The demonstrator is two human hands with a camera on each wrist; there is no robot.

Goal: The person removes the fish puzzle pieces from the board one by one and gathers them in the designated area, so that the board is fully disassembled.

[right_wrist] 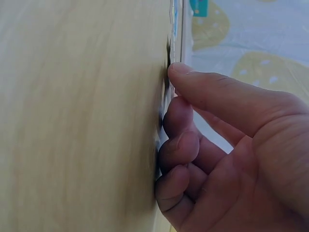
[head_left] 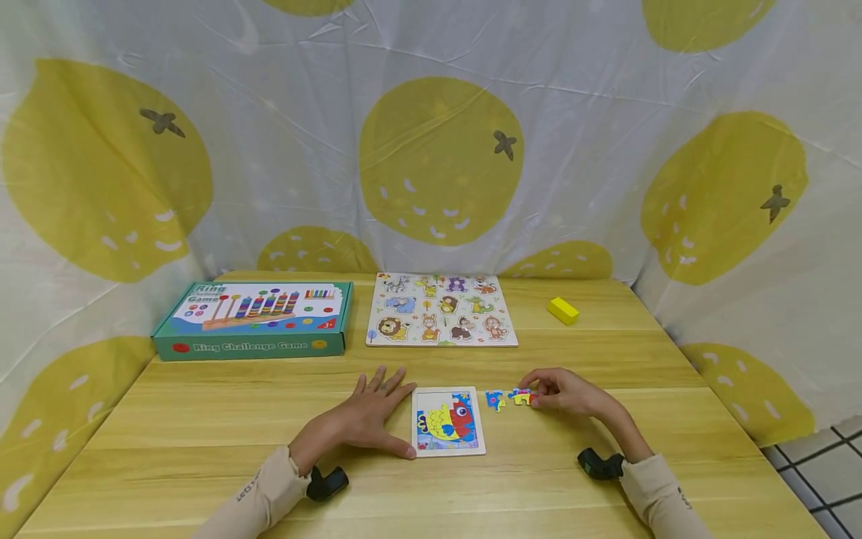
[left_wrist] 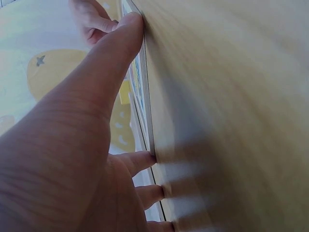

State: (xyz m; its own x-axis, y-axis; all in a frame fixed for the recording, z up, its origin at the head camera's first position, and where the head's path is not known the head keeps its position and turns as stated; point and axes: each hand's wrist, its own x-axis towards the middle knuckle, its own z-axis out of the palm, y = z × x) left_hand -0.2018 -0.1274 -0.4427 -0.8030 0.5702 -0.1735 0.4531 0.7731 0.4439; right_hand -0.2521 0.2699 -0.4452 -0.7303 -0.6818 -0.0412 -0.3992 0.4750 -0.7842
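A small square jigsaw tray (head_left: 480, 447) lies on the table in the head view, with a red and yellow fish picture partly filled in. Its upper left part shows pale backing. My left hand (head_left: 367, 415) is spread flat beside it, thumb at the lower left corner and fingers at the upper left. In the left wrist view the thumb (left_wrist: 130, 31) rests along the tray's edge. To the right of the tray, my right hand (head_left: 569, 393) pinches a jigsaw piece (head_left: 520, 397) low over the table. Just left of that piece lies a loose blue jigsaw piece (head_left: 494, 400).
Behind the tray lies an animal peg puzzle board (head_left: 441, 314). A green Ring Challenge Game box (head_left: 252, 348) is at the back left. At the back right sits a yellow block (head_left: 563, 311). A fruit-printed curtain (head_left: 579, 165) encloses the table (head_left: 539, 486).
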